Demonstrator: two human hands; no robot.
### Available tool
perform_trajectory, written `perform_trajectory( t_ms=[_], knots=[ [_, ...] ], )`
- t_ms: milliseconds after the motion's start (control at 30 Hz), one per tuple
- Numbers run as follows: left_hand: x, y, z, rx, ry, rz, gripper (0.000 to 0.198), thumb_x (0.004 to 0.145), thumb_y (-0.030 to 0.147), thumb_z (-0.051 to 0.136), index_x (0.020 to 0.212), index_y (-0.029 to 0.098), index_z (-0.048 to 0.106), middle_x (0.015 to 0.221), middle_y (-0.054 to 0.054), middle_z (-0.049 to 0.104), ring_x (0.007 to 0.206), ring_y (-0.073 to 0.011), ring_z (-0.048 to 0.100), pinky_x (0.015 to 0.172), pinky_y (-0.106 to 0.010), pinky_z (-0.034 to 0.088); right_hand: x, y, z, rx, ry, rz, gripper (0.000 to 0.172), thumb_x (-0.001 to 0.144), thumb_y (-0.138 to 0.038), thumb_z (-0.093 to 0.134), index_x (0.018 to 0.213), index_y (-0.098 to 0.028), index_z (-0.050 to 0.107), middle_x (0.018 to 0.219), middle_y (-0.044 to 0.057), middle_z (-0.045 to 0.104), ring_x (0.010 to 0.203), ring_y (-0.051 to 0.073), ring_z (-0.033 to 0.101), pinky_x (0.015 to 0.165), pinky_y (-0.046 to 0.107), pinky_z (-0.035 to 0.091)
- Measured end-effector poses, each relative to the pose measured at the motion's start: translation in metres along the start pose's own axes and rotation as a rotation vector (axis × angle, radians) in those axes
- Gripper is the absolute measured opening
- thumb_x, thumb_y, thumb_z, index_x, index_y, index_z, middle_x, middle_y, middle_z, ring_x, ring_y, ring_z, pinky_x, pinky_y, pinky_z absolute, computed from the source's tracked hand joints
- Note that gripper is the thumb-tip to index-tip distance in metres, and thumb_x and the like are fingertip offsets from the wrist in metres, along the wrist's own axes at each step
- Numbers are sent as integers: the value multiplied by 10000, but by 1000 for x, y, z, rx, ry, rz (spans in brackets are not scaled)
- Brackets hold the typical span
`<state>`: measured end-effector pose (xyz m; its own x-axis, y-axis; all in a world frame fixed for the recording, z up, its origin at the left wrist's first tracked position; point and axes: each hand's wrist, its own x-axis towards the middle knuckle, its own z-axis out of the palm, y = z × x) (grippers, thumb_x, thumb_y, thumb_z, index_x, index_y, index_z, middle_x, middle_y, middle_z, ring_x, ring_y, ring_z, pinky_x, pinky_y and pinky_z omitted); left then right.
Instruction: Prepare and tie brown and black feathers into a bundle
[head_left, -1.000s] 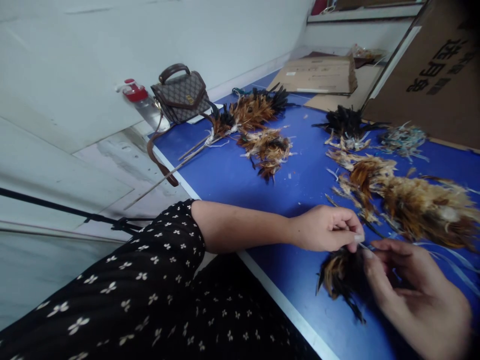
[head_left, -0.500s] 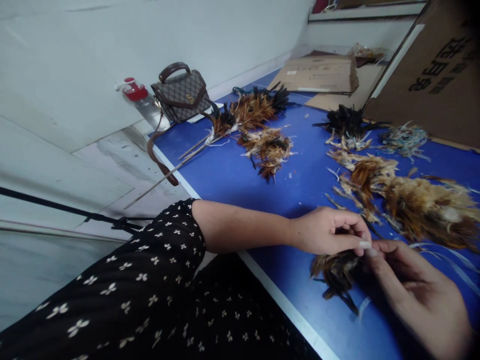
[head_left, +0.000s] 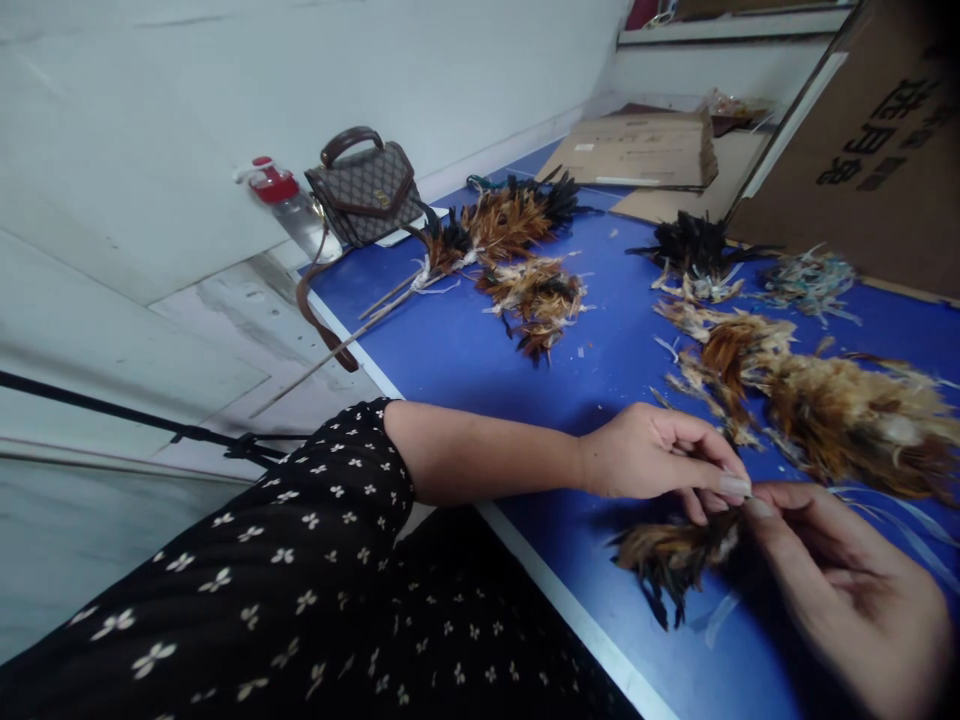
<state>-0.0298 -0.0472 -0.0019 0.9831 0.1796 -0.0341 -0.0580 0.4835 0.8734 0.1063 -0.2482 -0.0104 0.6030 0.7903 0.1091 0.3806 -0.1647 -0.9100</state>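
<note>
A small bunch of brown and black feathers (head_left: 675, 555) hangs just above the blue table (head_left: 480, 350) near its front edge. My left hand (head_left: 660, 455) pinches the bunch's top end with thumb and forefinger. My right hand (head_left: 847, 590) meets it from the right, its fingers closed on the same end. A pale plastic strip (head_left: 709, 618) lies under the bunch. A large heap of tan and brown feathers (head_left: 847, 410) lies just behind my hands.
More feather bunches (head_left: 532, 285) and a feather duster on a thin stick (head_left: 442, 255) lie farther back. A patterned handbag (head_left: 364, 190) and a red-capped bottle (head_left: 289, 205) stand at the table's left end. Cardboard boxes (head_left: 637, 150) and a big carton (head_left: 870, 150) stand behind.
The feather bunch has turned in my fingers and now spreads to the left. Both hands have shifted slightly right, still joined at its top end.
</note>
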Motion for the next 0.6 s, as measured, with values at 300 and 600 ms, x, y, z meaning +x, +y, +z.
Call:
perform_trajectory(
  t_ms=[300,600],
  knots=[
    [-7,11,8,147,85,-78,429,832,415,1034,1011,130,769,685,36,722,576,-84,676,588,-235,604,2,-18,11,37,-50,-18,382,888,-582,939,1103,-289,822,916,12,806,711,178,746,660,199,598],
    [-6,14,6,236,131,-100,370,895,368,986,1084,141,763,685,80,669,518,-39,579,527,-201,495,-3,-19,24,-68,101,-167,587,911,-596,917,1391,-295,762,927,8,737,706,170,706,629,240,593]
  ],
)
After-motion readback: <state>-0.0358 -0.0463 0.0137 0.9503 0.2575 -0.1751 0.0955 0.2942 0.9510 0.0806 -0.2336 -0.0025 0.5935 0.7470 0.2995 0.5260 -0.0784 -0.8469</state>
